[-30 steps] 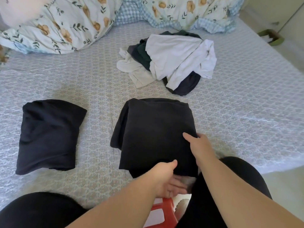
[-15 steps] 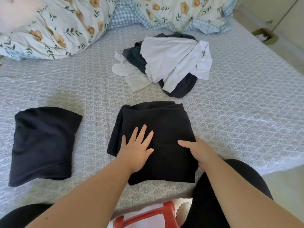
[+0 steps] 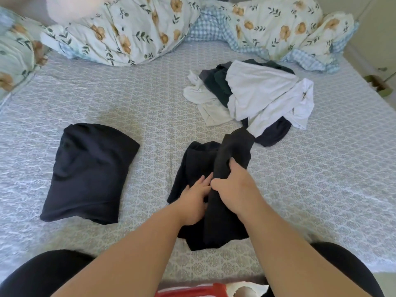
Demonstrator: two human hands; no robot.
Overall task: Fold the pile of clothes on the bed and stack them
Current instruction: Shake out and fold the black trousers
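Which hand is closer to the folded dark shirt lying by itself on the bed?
The left hand. It lies between the folded dark shirt and the right hand, which sits farther over, gripping the dark garment in the middle.

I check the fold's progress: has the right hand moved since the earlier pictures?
Yes. The right hand lifted the dark garment's right side leftward, toward the left hand.

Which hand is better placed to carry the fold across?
Right. The right hand already grips the dark garment's lifted side; the left hand lies on the flat part, pinning it.
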